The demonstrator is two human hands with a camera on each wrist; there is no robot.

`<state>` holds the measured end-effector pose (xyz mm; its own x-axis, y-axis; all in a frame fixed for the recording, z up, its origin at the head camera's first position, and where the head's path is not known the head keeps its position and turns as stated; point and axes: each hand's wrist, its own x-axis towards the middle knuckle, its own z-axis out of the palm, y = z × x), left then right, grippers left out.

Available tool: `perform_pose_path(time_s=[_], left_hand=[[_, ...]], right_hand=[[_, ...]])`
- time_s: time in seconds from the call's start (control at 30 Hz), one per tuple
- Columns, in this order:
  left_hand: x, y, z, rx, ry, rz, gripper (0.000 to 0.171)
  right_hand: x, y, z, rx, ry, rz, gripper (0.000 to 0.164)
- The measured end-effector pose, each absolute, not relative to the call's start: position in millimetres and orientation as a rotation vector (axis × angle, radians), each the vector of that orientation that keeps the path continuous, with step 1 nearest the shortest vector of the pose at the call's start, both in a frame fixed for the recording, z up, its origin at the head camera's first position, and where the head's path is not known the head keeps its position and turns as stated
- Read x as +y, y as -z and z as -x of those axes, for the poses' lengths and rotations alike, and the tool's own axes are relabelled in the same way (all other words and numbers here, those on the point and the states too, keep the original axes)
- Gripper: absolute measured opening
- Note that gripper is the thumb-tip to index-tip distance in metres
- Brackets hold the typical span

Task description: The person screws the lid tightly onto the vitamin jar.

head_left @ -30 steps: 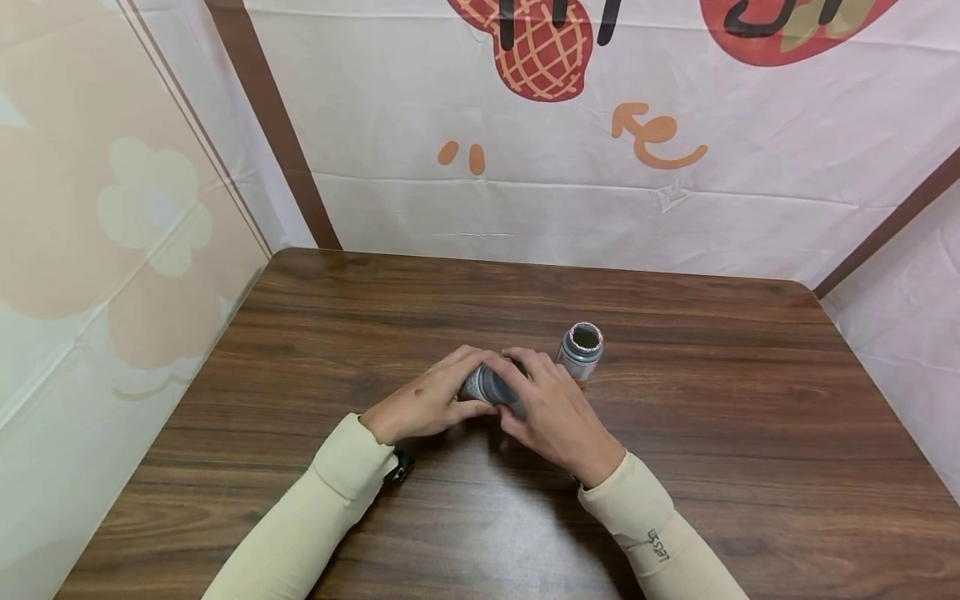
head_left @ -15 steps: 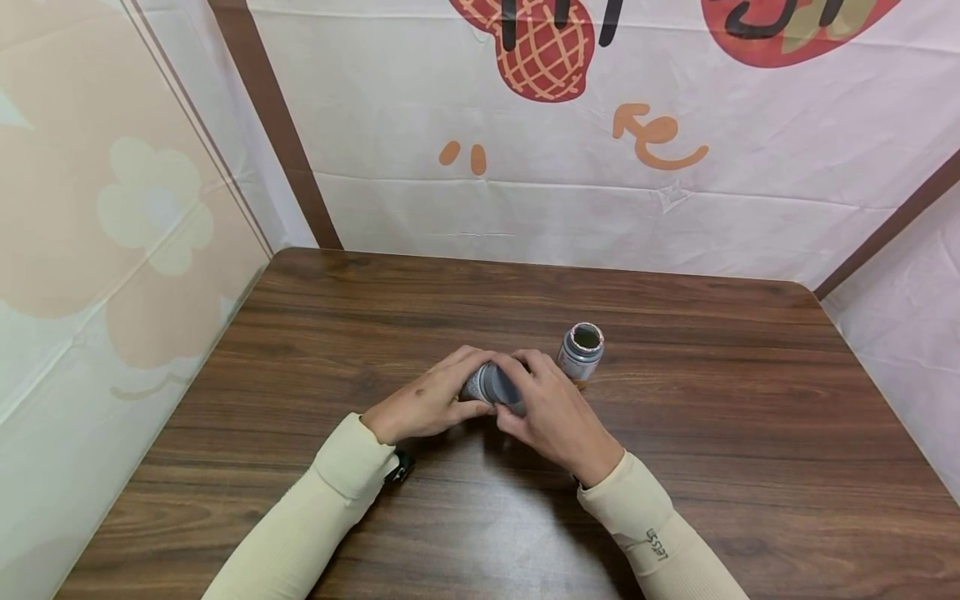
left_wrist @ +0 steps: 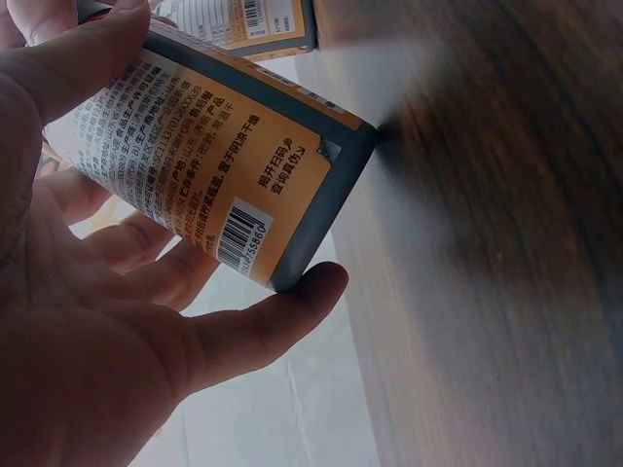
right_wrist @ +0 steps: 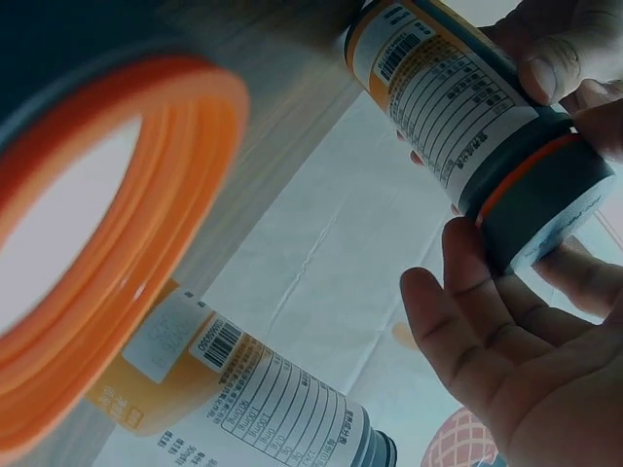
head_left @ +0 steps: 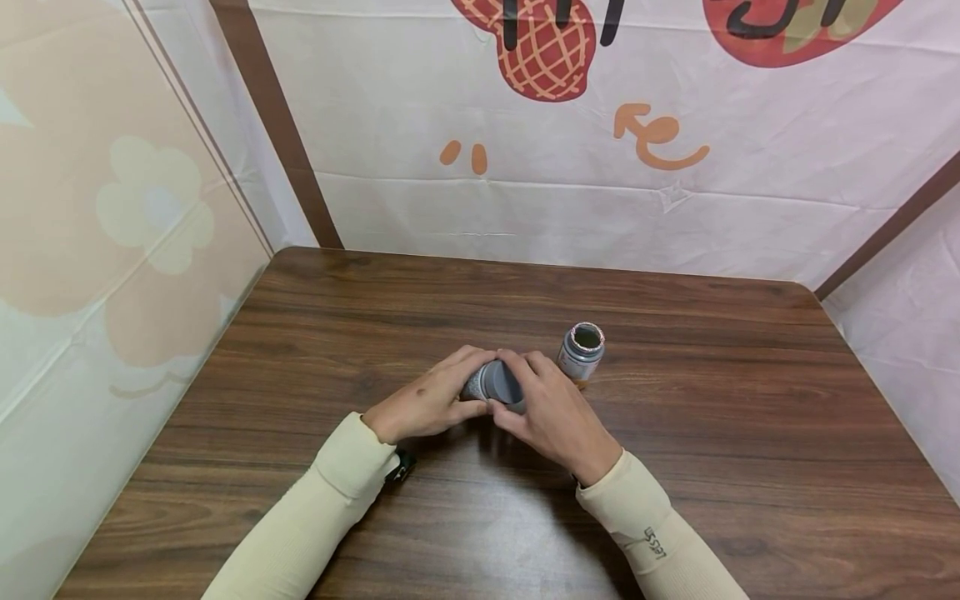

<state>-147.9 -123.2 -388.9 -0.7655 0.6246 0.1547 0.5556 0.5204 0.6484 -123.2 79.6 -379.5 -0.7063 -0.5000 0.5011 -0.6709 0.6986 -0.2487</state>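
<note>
My left hand [head_left: 423,404] holds a grey supplement bottle [left_wrist: 219,161] with an orange and white label, thumb on one side and fingers on the other. The bottle leans to the right, its base edge close to the tabletop. At its top, my right hand [head_left: 558,412] grips the dark grey cap [head_left: 504,383] with thumb and fingers around the rim. An orange band shows under that cap in the right wrist view. Just beyond the right hand a second bottle [head_left: 579,357] of similar look stands upright and uncapped, its dark mouth facing up.
A loose-looking cap [right_wrist: 200,185] with an orange threaded inside lies very near the right wrist lens. All this is on a brown wooden table [head_left: 720,417]. Printed fabric [head_left: 555,217] hangs behind the far edge and along both sides.
My right hand's fingers have shifted slightly around the cap, so more of its flat top shows. The left hand, the held bottle and the standing bottle stay in place.
</note>
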Motion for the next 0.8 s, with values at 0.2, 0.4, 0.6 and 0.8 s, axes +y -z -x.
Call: perform_pose_path(time_s=[0.2, 0.4, 0.6, 0.8], left_hand=[[-123.0, 389.1, 148.3, 2.657, -1.077, -1.039, 0.058], [-121.8, 388.4, 147.7, 2.659, -1.092, -1.053, 0.055], [-121.9, 388.4, 146.7, 2.654, -1.109, -1.058, 0.051], [-122.1, 387.7, 146.3, 2.648, -1.086, -1.03, 0.055]], right_hand=[[84.1, 375.8, 125.5, -2.493, -0.538, -0.96, 0.067], [87.0, 375.2, 127.0, -2.471, -0.509, -1.036, 0.067], [86.8, 377.2, 125.3, -2.48, -0.524, -1.057, 0.065], [87.2, 377.5, 124.4, -2.502, -0.537, -1.023, 0.056]])
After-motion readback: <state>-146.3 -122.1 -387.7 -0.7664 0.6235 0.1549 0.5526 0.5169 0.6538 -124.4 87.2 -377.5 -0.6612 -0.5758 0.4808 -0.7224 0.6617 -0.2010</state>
